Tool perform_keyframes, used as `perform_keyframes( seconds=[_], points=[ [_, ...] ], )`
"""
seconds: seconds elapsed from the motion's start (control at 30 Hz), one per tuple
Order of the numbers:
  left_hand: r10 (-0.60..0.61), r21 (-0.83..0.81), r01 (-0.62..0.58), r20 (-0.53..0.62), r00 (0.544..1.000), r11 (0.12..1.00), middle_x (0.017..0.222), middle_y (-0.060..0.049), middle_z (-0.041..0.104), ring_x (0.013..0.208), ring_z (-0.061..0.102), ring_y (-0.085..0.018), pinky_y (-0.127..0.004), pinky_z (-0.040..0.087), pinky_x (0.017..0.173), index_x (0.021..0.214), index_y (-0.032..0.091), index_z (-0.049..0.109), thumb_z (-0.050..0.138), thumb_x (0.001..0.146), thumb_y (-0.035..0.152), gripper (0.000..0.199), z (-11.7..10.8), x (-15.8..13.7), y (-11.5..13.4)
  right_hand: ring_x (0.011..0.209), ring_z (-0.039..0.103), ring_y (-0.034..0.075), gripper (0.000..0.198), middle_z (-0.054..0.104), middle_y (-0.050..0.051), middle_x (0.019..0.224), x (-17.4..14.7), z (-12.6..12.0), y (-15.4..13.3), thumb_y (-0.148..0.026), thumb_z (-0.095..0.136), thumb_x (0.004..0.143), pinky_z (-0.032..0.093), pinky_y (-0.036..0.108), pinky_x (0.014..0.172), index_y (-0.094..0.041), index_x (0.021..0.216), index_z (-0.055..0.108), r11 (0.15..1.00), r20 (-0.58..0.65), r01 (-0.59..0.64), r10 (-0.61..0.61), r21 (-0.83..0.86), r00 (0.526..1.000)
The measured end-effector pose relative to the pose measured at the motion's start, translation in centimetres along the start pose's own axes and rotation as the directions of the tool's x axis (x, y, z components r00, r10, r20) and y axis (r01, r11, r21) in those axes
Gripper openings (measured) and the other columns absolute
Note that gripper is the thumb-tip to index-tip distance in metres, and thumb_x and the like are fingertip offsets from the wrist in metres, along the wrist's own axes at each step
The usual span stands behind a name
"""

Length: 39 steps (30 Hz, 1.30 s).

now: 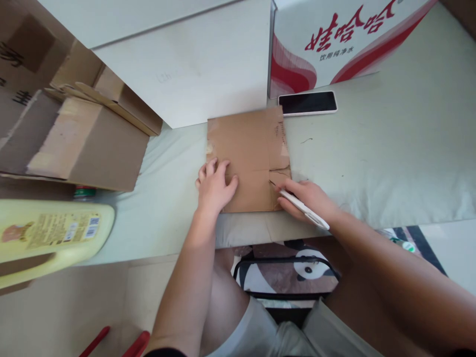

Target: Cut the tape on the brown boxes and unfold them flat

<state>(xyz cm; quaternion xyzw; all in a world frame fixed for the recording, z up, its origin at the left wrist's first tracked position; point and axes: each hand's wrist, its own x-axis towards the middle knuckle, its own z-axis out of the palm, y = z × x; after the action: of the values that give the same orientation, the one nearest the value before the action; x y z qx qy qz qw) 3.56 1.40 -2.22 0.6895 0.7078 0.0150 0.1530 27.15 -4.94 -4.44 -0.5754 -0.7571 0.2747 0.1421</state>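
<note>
A flat piece of brown cardboard (pixel 247 144) lies on the pale green cloth in front of me. My left hand (pixel 215 186) rests on its left side, fingers spread and bent, pressing it down. In my right hand (pixel 308 198) is a slim white utility knife (pixel 303 208), gripped at a slant. Its thin dark tip meets the cardboard near the lower right corner. Just above the tip, a short slit runs to the cardboard's right edge. The right edge also shows torn patches and some dark marks.
A black-screened phone (pixel 308 102) lies behind the cardboard, by a red-and-white carton (pixel 334 49). A large white box (pixel 193 64) stands at the back. Brown boxes (pixel 107 144) and a yellow jug (pixel 55 233) are on the left. A panda-print item (pixel 286 270) sits below the edge.
</note>
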Motion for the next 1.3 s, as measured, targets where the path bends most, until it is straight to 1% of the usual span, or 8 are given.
perform_keyframes(
  seconds=[0.27,0.57,0.73,0.93,1.07,1.3],
  points=[
    [-0.001,0.011,0.001,0.005,1.000,1.000,0.166,-0.011,0.039,0.153,0.033,-0.040,-0.061,0.037,0.119,0.147,0.028,0.054,0.050,0.094,0.043,0.056,-0.06,-0.07,0.11,0.067,0.063,0.022,0.027,0.070,0.004,0.074,-0.01,0.22,0.21,-0.034,0.053,0.089,0.043,0.031,0.066,-0.024,0.109,0.068,1.000,-0.021,0.026,-0.026,-0.007,0.999],
    [0.005,0.006,-0.005,0.000,1.000,1.000,0.166,-0.011,0.039,0.152,0.033,-0.040,-0.061,0.037,0.119,0.147,0.028,0.055,0.050,0.093,0.044,0.056,0.04,-0.01,0.07,0.069,0.065,0.024,0.029,0.073,0.006,0.077,-0.10,0.01,0.00,-0.036,0.051,0.089,0.045,0.032,0.066,-0.023,0.108,0.069,1.000,-0.014,0.026,-0.027,-0.016,1.000],
    [-0.002,0.014,0.002,0.007,1.000,1.000,0.166,-0.011,0.039,0.152,0.033,-0.040,-0.060,0.038,0.119,0.147,0.028,0.055,0.050,0.094,0.043,0.056,-0.03,-0.05,0.09,0.068,0.062,0.021,0.026,0.072,0.004,0.076,-0.07,0.19,0.24,-0.034,0.054,0.088,0.043,0.030,0.065,-0.025,0.108,0.069,0.999,-0.032,0.030,-0.031,-0.010,0.999],
    [0.000,0.015,0.000,0.007,1.000,1.000,0.166,-0.010,0.038,0.152,0.033,-0.040,-0.060,0.038,0.118,0.147,0.028,0.054,0.050,0.094,0.044,0.056,-0.11,-0.03,0.05,0.070,0.063,0.024,0.028,0.069,0.005,0.073,-0.02,0.20,0.19,-0.036,0.053,0.088,0.044,0.032,0.066,-0.024,0.108,0.069,1.000,-0.011,0.008,-0.008,0.009,1.000],
    [0.000,0.014,0.000,0.006,1.000,1.000,0.166,-0.010,0.039,0.152,0.033,-0.040,-0.060,0.037,0.119,0.147,0.028,0.054,0.050,0.094,0.043,0.056,-0.04,-0.02,0.04,0.069,0.063,0.023,0.025,0.070,0.005,0.074,-0.05,0.14,0.18,-0.034,0.053,0.089,0.043,0.032,0.067,-0.025,0.108,0.068,1.000,-0.013,0.019,-0.018,0.017,1.000],
    [0.002,0.010,-0.002,0.004,1.000,1.000,0.166,-0.011,0.039,0.152,0.033,-0.040,-0.061,0.037,0.119,0.147,0.028,0.055,0.051,0.093,0.044,0.056,0.01,0.03,-0.01,0.068,0.064,0.023,0.029,0.071,0.005,0.074,0.02,0.00,0.12,-0.037,0.052,0.089,0.045,0.031,0.065,-0.023,0.108,0.070,1.000,-0.012,0.014,-0.014,0.007,1.000]
  ],
)
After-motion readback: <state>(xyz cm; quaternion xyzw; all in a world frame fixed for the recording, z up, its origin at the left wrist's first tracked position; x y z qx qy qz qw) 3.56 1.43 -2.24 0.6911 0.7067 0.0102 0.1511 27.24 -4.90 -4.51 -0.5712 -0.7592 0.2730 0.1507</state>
